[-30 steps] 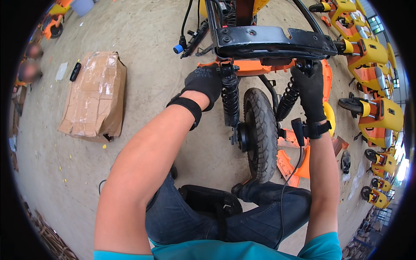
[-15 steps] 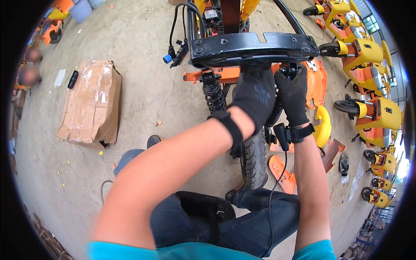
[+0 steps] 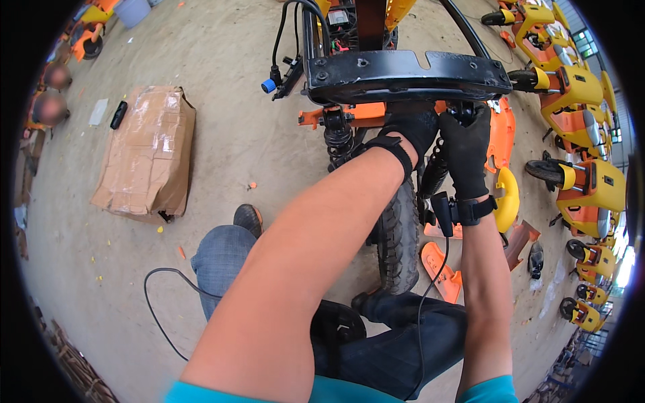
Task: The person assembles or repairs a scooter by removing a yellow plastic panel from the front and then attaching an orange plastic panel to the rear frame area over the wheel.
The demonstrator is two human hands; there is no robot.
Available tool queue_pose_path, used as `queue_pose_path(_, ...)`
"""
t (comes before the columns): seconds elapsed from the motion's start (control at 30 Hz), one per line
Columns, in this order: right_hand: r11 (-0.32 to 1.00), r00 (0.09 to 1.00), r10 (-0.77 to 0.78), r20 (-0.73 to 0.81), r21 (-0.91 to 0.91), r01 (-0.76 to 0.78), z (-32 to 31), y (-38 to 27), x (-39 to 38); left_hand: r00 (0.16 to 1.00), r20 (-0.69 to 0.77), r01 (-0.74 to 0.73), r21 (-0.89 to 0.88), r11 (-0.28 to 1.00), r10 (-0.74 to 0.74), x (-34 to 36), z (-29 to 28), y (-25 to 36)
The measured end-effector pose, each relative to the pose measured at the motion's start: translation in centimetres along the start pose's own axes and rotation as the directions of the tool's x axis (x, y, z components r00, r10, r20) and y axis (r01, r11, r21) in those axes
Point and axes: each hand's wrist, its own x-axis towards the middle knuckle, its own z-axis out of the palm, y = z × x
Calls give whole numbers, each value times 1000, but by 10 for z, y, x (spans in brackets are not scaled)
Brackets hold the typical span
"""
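Observation:
I kneel at a scooter frame, both hands in black gloves. My left hand (image 3: 410, 127) reaches beneath the black metal bracket (image 3: 410, 82); its fingers are hidden there. My right hand (image 3: 467, 144) is closed around the top mount of the right coil shock (image 3: 435, 168), just below the bracket's right end. The left coil shock (image 3: 340, 142) stands beside my left hand. The treaded tyre (image 3: 398, 262) is below, partly covered by my left forearm. A black cabled device (image 3: 443, 213) is strapped at my right wrist.
A taped cardboard box (image 3: 144, 144) lies on the concrete floor (image 3: 101, 248) at left. Orange panels (image 3: 440, 269) and a yellow fender (image 3: 507, 201) lie right of the wheel. Rows of yellow scooters (image 3: 581, 181) line the right side. A blue-capped cable connector (image 3: 269, 85) hangs left of the frame.
My left hand has moved from the left shock rightward under the bracket, its forearm swinging right. My right hand stays at the right shock's top. My left knee has come into view.

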Motion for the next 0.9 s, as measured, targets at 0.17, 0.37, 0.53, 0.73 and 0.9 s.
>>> queue_pose_path(0.17, 1000, 1000, 15, -1, 19, -15, -2, -5, 3, 983, 70, 184, -364, 913, -170, 12, 0, 2)
queue_pose_path(0.37, 979, 985, 157, 73, 116, -165, -9, -10, 2, 985, 78, 160, -116, 980, -151, 2, -22, 13)
queue_pose_path(0.53, 976, 986, 109, 123, 173, -129, -4, -11, 2, 986, -133, 67, -264, 962, -105, -8, -30, 7)
queue_pose_path(0.73, 967, 981, 149, 124, 187, -171, -9, -8, 0, 993, -54, 78, -399, 914, -109, -21, -54, -11)
queue_pose_path(0.9, 990, 996, -88, 36, -105, 91, -15, -4, -1, 951, 88, 291, -581, 760, -297, -32, -63, -18)
